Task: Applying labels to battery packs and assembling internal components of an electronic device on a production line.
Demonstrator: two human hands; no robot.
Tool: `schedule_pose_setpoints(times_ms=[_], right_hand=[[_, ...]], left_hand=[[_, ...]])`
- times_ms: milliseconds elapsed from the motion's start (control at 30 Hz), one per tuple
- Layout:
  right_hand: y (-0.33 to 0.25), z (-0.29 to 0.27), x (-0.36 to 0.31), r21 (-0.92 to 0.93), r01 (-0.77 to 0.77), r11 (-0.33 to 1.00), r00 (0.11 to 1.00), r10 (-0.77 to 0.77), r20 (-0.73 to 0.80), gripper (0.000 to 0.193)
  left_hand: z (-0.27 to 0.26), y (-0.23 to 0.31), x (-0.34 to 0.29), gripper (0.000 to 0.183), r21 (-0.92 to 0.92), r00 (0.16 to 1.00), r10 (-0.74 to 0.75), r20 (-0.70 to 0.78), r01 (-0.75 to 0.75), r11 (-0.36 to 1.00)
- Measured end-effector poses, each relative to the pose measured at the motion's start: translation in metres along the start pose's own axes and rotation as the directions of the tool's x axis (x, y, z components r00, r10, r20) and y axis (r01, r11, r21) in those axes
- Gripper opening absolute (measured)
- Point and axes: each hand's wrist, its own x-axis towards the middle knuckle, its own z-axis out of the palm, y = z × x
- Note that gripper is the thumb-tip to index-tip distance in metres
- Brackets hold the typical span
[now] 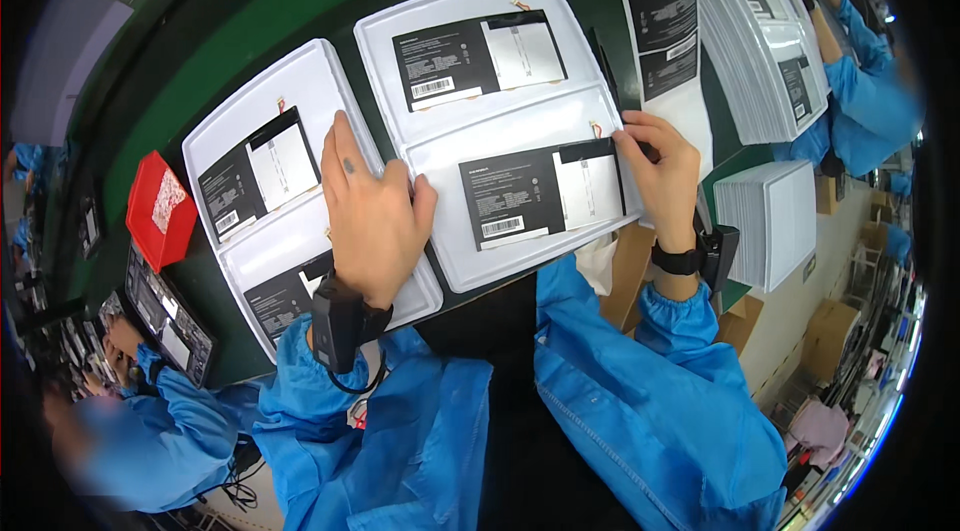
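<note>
Two white plastic trays stand side by side on a dark green table, each with two compartments holding flat battery packs. On the right tray lie an upper battery pack and a lower battery pack, black and white with short wires. My right hand is at this tray's right rim, thumb and forefinger pinched by the lower pack's corner; what is between them is hidden. Over the left tray rests my left hand, fingers stretched out and holding nothing, partly covering its lower battery pack. Another pack lies above.
A sheet of black labels hangs right of the trays. Tall tray stacks stand farther right, a lower stack nearer. At left are a red bin and an opened device. Co-workers in blue sit on both sides.
</note>
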Motion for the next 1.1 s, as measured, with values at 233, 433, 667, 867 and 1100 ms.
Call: schedule_pose_setpoints(times_ms=[233, 433, 667, 867, 1100], right_hand=[[-0.036, -0.023, -0.008, 0.01, 0.107, 0.994, 0.981, -0.104, -0.164, 0.01], [-0.074, -0.012, -0.014, 0.258, 0.139, 0.956, 0.982, -0.098, -0.165, 0.012], [-0.113, 0.048, -0.035, 0.467, 0.254, 0.847, 0.905, -0.379, 0.195, 0.017], [-0.11, 0.013, -0.02, 0.564, 0.16, 0.81, 0.968, -0.241, 0.073, 0.009], [-0.044, -0.055, 0.02, 0.339, 0.219, 0.915, 0.933, -0.094, -0.348, 0.018]], left_hand=[[-0.016, -0.001, 0.001, 0.017, -0.21, 0.994, -0.048, -0.096, 0.026, 0.977], [-0.048, -0.018, -0.012, 0.022, -0.875, 0.859, -0.482, 0.174, 0.359, 0.324], [-0.095, -0.11, -0.082, 0.041, -0.698, 0.726, -0.687, -0.034, 0.474, 0.536], [-0.089, -0.157, -0.126, 0.041, -0.472, 0.697, -0.707, -0.121, 0.586, 0.659], [-0.066, -0.14, -0.126, 0.034, -0.294, 0.768, -0.605, -0.212, 0.54, 0.789]])
